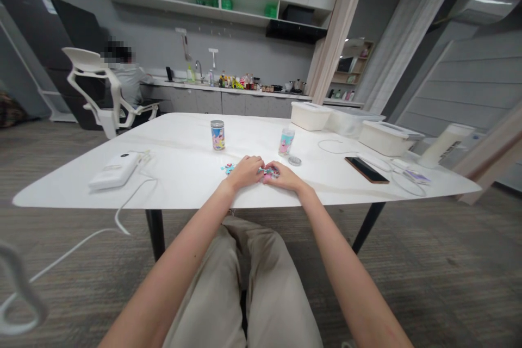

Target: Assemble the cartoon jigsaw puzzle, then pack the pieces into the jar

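Near the front edge of the white table [183, 136], my left hand [246, 172] and my right hand [284, 177] meet with curled fingers. Between and under them lie small, flat, colourful puzzle pieces [271, 172], partly hidden by the fingers. More puzzle pieces [227, 168] are spread just left of my left hand. Behind it stands an upright tin with a cartoon print and a silver lid [218, 136]. Beyond my right hand is a clear, lidless jar with a pink and turquoise print [286, 142]. A round silver lid [294, 161] lies flat beside that jar.
A white power bank-like box [116, 170] with a cable is at the left. Rightward lie a phone [366, 169], cables and a white bottle [446, 145]. Lidded white boxes [310, 117] stand at the back right. A person sits in a white chair [116, 98] beyond the table.
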`<state>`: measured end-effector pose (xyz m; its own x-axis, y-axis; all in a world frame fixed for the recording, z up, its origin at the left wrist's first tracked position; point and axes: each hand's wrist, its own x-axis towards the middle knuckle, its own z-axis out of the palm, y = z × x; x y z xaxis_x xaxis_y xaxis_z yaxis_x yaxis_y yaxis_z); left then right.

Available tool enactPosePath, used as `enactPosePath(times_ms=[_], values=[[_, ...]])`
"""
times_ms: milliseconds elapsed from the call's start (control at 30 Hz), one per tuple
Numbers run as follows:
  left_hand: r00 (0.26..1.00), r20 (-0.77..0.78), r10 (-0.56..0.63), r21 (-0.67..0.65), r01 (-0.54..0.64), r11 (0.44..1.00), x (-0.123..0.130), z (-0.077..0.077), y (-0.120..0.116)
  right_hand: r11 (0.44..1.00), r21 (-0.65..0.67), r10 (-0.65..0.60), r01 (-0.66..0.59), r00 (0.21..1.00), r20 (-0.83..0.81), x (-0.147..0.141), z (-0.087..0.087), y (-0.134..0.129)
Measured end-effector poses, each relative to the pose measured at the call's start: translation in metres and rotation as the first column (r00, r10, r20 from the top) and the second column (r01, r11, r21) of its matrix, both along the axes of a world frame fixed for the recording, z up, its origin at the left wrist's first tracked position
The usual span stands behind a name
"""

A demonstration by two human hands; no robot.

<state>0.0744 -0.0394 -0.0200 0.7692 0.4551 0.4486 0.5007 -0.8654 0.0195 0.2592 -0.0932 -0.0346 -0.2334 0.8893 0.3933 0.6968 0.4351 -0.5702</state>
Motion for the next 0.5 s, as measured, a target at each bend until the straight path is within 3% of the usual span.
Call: enactPosePath(times_ms=[400,500], values=[[0.999,-0.009,-0.047,-0.040,0.046,0.998,0.011,-0.002,0.008,0.999,-0.039,0.017,-0.021,0.996,-0.093,0.001,0.002,-0.004],[0.999,0.021,-0.044,-0.045,0.045,0.998,0.012,-0.001,0.008,0.999,-0.041,-0.026,0.021,0.990,-0.142,0.002,-0.001,-0.004]])
